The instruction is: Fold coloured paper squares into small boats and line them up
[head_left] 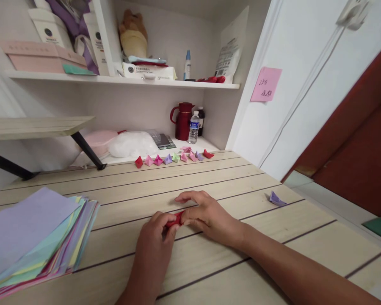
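Observation:
Between my two hands, just above the middle of the striped wooden table, is a small folded piece of red paper [178,219]. My left hand [157,237] pinches its left end between thumb and fingers. The thumb and a finger of my right hand [203,214] grip the other end, while its index finger reaches out over the table. Much of the red paper is hidden by the fingers. Along the table's back edge stands a row of small folded paper boats [158,160] in red, pink, purple and green. One purple paper boat [277,198] sits apart at the right.
A stack of coloured paper sheets [34,228] lies at the left, beneath a small raised wooden shelf [38,127] on black legs. Behind the table are a red jug [183,122], a water bottle [194,127] and a white plastic bag [133,144].

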Action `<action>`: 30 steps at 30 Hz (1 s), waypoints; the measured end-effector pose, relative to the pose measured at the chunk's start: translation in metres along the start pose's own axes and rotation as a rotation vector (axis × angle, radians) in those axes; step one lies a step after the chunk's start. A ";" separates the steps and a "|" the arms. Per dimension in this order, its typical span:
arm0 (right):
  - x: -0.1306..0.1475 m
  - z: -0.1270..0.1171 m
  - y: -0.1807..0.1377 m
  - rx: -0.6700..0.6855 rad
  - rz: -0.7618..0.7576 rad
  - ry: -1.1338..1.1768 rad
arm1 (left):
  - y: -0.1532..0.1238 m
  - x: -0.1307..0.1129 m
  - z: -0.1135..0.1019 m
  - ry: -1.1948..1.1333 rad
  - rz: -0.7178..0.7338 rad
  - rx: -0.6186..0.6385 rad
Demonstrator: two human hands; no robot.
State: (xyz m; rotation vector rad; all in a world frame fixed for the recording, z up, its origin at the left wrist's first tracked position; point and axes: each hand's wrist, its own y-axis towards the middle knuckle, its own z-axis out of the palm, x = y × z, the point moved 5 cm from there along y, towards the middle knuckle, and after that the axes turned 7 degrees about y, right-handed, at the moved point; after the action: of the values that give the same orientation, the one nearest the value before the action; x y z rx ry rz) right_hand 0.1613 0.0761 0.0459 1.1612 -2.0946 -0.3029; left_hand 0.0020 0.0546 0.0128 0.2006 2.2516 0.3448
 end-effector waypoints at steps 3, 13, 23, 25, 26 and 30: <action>-0.002 0.002 0.002 0.019 0.075 0.110 | 0.002 0.000 -0.001 0.009 0.001 0.000; -0.012 0.000 -0.001 -0.099 0.361 0.459 | 0.002 -0.007 -0.002 0.034 0.029 0.007; -0.023 0.004 -0.005 -0.095 0.538 0.549 | 0.000 -0.008 -0.006 0.003 0.082 -0.060; -0.022 0.004 -0.005 -0.101 0.550 0.577 | -0.001 -0.007 -0.005 -0.002 0.080 -0.060; -0.021 0.004 -0.006 -0.105 0.549 0.586 | -0.001 -0.006 -0.005 0.001 0.076 -0.061; -0.020 0.005 -0.007 -0.082 0.538 0.590 | 0.000 -0.007 -0.004 0.026 0.083 -0.035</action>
State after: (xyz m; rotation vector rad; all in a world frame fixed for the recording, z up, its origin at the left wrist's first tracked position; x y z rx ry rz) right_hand 0.1695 0.0871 0.0295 0.5102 -1.7492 0.1900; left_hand 0.0036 0.0518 0.0206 0.2728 2.2654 0.4329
